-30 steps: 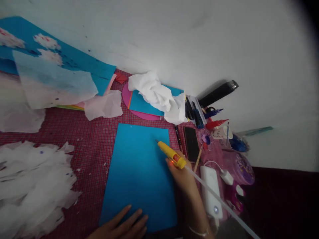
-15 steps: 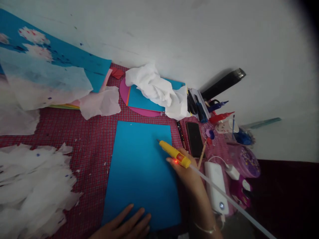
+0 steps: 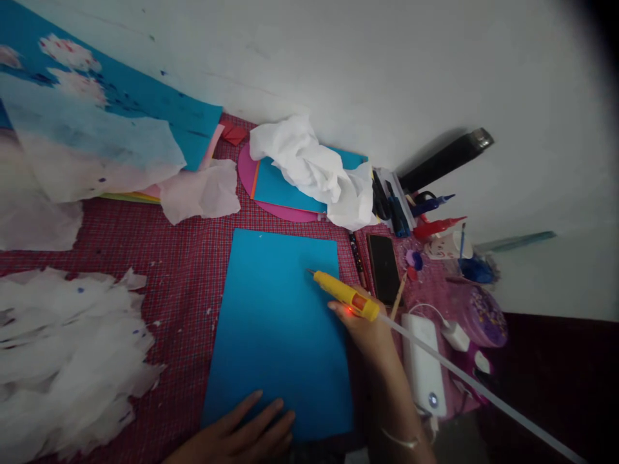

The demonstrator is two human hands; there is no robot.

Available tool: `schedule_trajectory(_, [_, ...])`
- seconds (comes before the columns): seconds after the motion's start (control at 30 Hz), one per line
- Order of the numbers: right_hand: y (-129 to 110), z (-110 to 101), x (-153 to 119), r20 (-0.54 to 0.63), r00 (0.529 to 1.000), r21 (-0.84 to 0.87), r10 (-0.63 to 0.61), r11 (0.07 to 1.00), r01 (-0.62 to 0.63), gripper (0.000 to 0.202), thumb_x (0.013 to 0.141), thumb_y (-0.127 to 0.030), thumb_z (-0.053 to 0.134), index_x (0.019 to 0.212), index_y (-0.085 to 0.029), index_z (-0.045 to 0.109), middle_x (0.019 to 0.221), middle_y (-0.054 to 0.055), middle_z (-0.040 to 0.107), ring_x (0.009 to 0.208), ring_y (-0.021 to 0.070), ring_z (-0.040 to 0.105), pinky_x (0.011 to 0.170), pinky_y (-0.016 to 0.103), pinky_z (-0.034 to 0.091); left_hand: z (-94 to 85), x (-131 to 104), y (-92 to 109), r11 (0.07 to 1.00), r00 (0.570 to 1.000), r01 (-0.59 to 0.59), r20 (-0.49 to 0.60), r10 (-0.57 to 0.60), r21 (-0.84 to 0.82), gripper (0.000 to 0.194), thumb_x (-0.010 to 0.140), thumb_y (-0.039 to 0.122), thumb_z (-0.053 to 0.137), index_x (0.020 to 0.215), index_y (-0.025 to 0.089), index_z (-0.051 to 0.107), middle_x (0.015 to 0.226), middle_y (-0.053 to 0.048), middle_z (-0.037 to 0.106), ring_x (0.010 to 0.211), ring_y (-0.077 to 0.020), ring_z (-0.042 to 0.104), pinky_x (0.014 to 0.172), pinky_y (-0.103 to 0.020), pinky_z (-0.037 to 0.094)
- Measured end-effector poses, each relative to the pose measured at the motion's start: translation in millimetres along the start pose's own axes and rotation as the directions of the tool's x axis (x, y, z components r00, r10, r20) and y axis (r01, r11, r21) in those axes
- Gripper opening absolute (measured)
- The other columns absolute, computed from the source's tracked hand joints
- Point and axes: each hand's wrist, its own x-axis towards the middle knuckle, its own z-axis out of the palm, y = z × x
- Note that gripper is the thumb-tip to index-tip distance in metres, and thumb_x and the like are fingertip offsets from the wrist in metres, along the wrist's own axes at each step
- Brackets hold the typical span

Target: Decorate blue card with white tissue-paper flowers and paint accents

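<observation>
A yellow glue gun (image 3: pixel 341 291) with a red light glowing on it is held in my right hand (image 3: pixel 367 325). Its metal tip points left over the upper part of a blue sheet (image 3: pixel 283 322), and a long pale glue stick trails from its back. Whether the tip touches the sheet cannot be told. My left hand (image 3: pixel 246 432) lies with its fingers spread on the sheet's lower left part. The sheet rests on a red checked cloth (image 3: pixel 186 258).
Torn white paper (image 3: pixel 72 354) is heaped at the left. Crumpled white tissue (image 3: pixel 314 171) lies behind the sheet. A phone (image 3: pixel 383 267), a white power bank (image 3: pixel 425 367), paint tubes and a cup (image 3: pixel 447 246) stand or lie at the right.
The view has shifted slightly, so most things sit a little further right or higher. Both hands keep nearly the same places, with the glue gun still over the blue sheet.
</observation>
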Motion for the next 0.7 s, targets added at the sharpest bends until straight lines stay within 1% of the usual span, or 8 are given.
schedule_trajectory(0.1, [-1,-5,-3,0.050,0.997,0.115,0.056,0.991,-0.062,0.026,0.078,-0.044,0.069,0.085,-0.020,0.064,0.073,0.000,0.066,0.061,0.0145,0.057,0.057,0.025,0.046,3.5,-3,5,1.000,1.000,0.000,0.009,0.000,-0.001,0.055,0.088,0.032,0.052,0.141,0.046,0.046,0.155,0.015,0.033,0.145,-0.0124,0.027,0.116,-0.032,0.031])
schedule_trajectory(0.2, [-3,-12,-4,0.061,0.995,0.145,0.084,0.985,-0.092,0.025,0.079,-0.043,0.068,0.089,-0.020,0.065,0.077,0.001,0.067,0.065,0.0157,0.060,0.060,0.026,0.048,4.0,-4,8,0.998,0.999,0.036,-0.003,-0.036,-0.047,0.058,0.085,0.034,0.056,0.141,0.044,0.046,0.156,0.015,0.031,0.146,-0.0128,0.025,0.115,-0.030,0.033])
schedule_trajectory(0.37, [-5,-16,-3,0.069,0.994,0.123,0.082,0.988,-0.090,0.024,0.077,-0.042,0.069,0.081,-0.019,0.066,0.076,0.003,0.068,0.067,0.0174,0.061,0.062,0.029,0.050,1.3,0,7,0.990,0.998,0.058,-0.028,-0.062,-0.131,0.057,0.086,0.037,0.057,0.142,0.040,0.048,0.157,0.011,0.029,0.148,-0.0169,0.019,0.117,-0.033,0.027])
schedule_trajectory(0.47, [-5,-16,-3,0.063,0.997,0.124,0.053,0.990,-0.061,0.021,0.076,-0.041,0.068,0.076,-0.020,0.066,0.074,0.003,0.068,0.066,0.0173,0.061,0.061,0.030,0.051,0.2,2,5,0.988,0.998,0.059,-0.024,-0.063,-0.141,0.053,0.086,0.037,0.058,0.138,0.042,0.051,0.156,0.013,0.032,0.147,-0.0160,0.022,0.116,-0.031,0.028])
schedule_trajectory(0.6, [-7,-20,-5,0.032,0.999,0.101,0.036,0.994,-0.039,0.022,0.075,-0.042,0.068,0.068,-0.021,0.064,0.065,0.001,0.065,0.058,0.0160,0.058,0.055,0.029,0.049,-1.0,2,4,0.988,0.996,0.064,-0.048,-0.071,-0.141,0.049,0.087,0.039,0.056,0.136,0.043,0.054,0.153,0.013,0.036,0.146,-0.0156,0.023,0.115,-0.031,0.029])
schedule_trajectory(0.7, [-9,-21,-5,0.035,0.999,0.089,0.014,0.996,-0.017,0.022,0.074,-0.041,0.068,0.066,-0.022,0.064,0.062,0.000,0.063,0.055,0.0154,0.057,0.054,0.029,0.049,-1.2,2,4,0.988,0.995,0.079,-0.044,-0.085,-0.132,0.046,0.088,0.041,0.056,0.134,0.045,0.054,0.150,0.016,0.038,0.145,-0.0136,0.025,0.112,-0.028,0.032])
